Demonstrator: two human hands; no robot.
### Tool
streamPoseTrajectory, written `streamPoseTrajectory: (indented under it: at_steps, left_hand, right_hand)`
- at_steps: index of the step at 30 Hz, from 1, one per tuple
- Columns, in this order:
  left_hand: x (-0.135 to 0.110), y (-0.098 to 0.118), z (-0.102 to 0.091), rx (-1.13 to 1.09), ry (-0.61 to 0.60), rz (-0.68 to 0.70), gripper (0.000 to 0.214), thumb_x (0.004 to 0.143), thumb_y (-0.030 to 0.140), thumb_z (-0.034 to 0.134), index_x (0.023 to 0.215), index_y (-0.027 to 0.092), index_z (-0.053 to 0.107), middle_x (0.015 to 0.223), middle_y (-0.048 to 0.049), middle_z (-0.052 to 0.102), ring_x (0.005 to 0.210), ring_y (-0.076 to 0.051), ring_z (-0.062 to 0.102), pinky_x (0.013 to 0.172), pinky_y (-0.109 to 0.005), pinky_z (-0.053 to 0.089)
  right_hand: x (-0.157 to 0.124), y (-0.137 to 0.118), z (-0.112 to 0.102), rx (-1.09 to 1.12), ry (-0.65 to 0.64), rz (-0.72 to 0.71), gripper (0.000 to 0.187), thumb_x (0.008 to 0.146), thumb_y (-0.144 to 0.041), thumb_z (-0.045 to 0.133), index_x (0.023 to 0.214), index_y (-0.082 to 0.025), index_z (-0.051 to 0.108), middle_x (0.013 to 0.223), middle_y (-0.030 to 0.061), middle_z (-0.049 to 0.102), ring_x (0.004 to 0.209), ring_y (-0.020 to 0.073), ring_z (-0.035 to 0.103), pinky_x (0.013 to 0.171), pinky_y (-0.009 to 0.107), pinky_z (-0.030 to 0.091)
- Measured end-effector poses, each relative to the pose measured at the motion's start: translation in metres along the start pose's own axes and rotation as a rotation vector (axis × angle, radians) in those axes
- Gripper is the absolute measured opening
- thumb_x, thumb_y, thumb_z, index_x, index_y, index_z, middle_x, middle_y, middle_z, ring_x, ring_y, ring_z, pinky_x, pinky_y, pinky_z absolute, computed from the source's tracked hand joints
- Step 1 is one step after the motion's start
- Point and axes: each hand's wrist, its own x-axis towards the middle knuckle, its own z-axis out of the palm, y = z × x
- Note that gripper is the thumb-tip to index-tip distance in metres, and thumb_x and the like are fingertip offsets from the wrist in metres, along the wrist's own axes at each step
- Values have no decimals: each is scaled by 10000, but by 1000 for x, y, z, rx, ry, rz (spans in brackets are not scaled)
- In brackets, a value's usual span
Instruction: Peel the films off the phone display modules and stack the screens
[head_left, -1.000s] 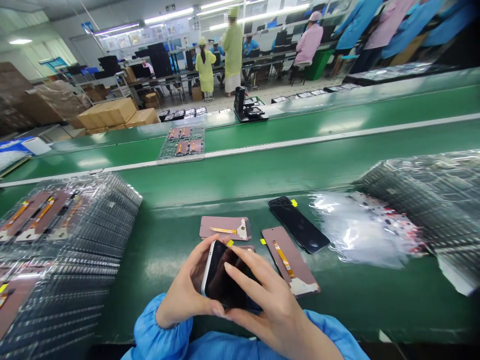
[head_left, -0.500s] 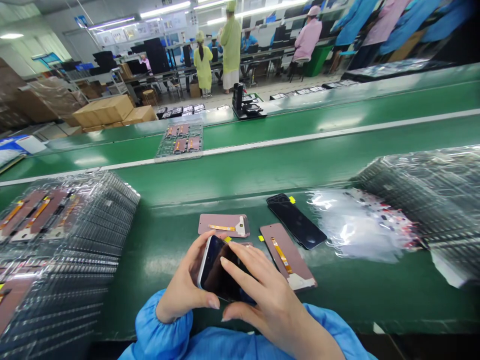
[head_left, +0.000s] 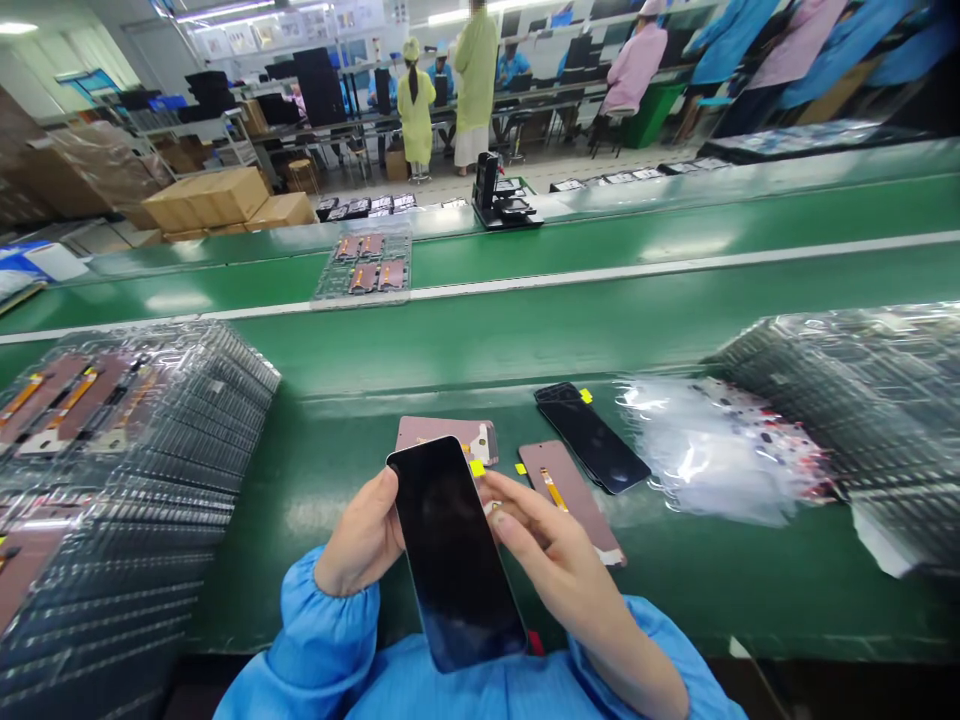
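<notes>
A dark-faced phone (head_left: 457,560) with a thin pale edge faces up toward me, its lower end close to my blue gown. My left hand (head_left: 367,530) grips its upper left edge, thumb on the rim and fingers behind. Curled fingers of my right hand (head_left: 551,545) meet the upper right edge beside a yellow tab (head_left: 477,468); their tips are partly hidden. Just beyond lies a brownish screen panel (head_left: 431,430), partly covered by the phone. To the right, another brownish screen panel (head_left: 574,500) with an orange flex cable lies near stacked black screens (head_left: 592,435).
Tall stacks of clear plastic trays flank me, the left stack (head_left: 232,430) holding screen panels and the right stack (head_left: 870,380) beside clear plastic film pieces (head_left: 720,450). Across the green belt (head_left: 600,320) sit a tray of panels (head_left: 360,270) and a black fixture (head_left: 499,195). People work beyond.
The phone has turned from a steep tilt to showing its whole dark face and lower end. My right hand has left its face for the right edge.
</notes>
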Motion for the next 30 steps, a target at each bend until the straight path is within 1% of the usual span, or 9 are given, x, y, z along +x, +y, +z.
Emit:
streamPoseTrajectory:
  at_steps: [2,3,5,10,15,18,21,24,30]
  left_hand:
    - [-1,0,2,8,-35,7,472,935,494,536,1205,132,672,1148,-138,743,1027,-259,711,922,-369,548]
    - [-2,0,3,17,-53,14,476,938,497,528,1198,127,675,1134,-140,748,1004,-256,719,895,-360,558]
    - [-4,0,7,44,-87,27,468,946,489,517,1194,126,679,1143,-140,745,1003,-261,719,880,-358,563]
    - [-8,2,15,72,-162,51,438,945,476,527,1216,168,681,1252,-129,700,1166,-300,647,1000,-402,501]
    - [-10,4,19,148,-147,82,470,934,505,529,1227,171,681,1268,-127,689,1197,-299,620,975,-361,511]
    - [-13,6,22,184,-98,96,474,933,514,525,1255,196,666,1112,-100,737,989,-224,694,805,-270,573]
    - [-17,9,25,170,-81,28,416,943,450,545,1293,247,643,903,-50,731,713,-133,677,607,-203,576]
    - [-21,11,27,189,-101,-25,416,942,383,570,1333,248,611,864,-48,711,685,-129,670,594,-220,594]
    - [-20,9,26,243,-85,-20,425,941,367,575,1347,244,597,803,-38,697,641,-123,673,582,-219,599]
  right_hand:
    - [2,3,-1,109,-76,129,409,949,-524,530,1072,-172,698,742,38,711,577,154,668,565,277,573]
    - [3,4,-1,162,-122,170,405,932,-538,551,987,-168,703,643,6,667,512,136,628,523,262,542]
    - [3,6,-1,243,-166,205,399,897,-557,595,908,-168,684,552,-28,605,468,125,592,494,249,505]
    - [1,7,2,271,-87,214,381,844,-570,654,856,-190,660,580,-22,593,512,135,587,506,252,487]
    - [-3,14,2,247,-69,188,358,853,-540,662,790,-188,659,642,-13,558,573,123,518,541,237,451]
    - [-5,23,1,290,-47,180,327,883,-506,646,795,-191,644,661,-14,533,604,125,490,572,243,436]
    - [-6,31,0,342,-2,182,306,884,-493,651,810,-197,651,693,-5,543,631,132,484,588,249,429]
    - [-5,33,-1,366,45,193,319,861,-512,669,797,-200,647,684,-8,534,620,134,474,583,253,425]
    - [-6,29,1,397,78,208,331,843,-511,688,748,-200,629,629,-26,477,607,132,460,574,243,415]
